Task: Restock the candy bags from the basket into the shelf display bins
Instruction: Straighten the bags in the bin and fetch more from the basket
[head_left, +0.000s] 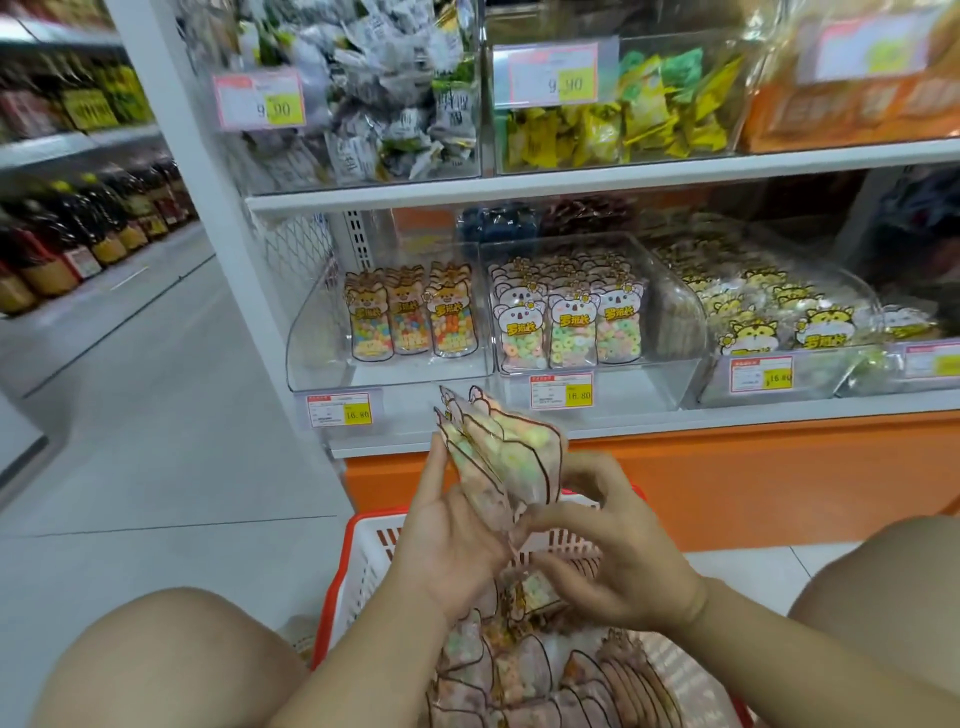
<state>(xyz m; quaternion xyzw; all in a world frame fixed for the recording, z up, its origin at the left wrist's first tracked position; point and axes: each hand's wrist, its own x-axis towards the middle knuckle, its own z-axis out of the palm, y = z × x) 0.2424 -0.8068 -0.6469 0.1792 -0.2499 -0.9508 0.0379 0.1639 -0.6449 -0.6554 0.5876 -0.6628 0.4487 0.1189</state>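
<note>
A stack of clear candy bags (501, 452) with animal-ear tops is held above the red basket (358, 551), tilted up towards the shelf. My left hand (447, 540) grips the stack from the left side. My right hand (597, 540) pinches its lower right edge. More candy bags (545, 675) lie in rows inside the basket. On the lower shelf, the left clear display bin (332, 358) holds a few fox-print bags (410, 317) with room in front. The bin to its right (675, 332) is filled with koala-print bags (566, 327).
A third bin (779, 317) at right holds yellow-print bags. The upper shelf carries bins of wrapped sweets (395, 104). Price tags (340, 410) hang on the shelf front above an orange base (727, 483). My bare knees flank the basket. Bottles (78, 234) line an aisle at left.
</note>
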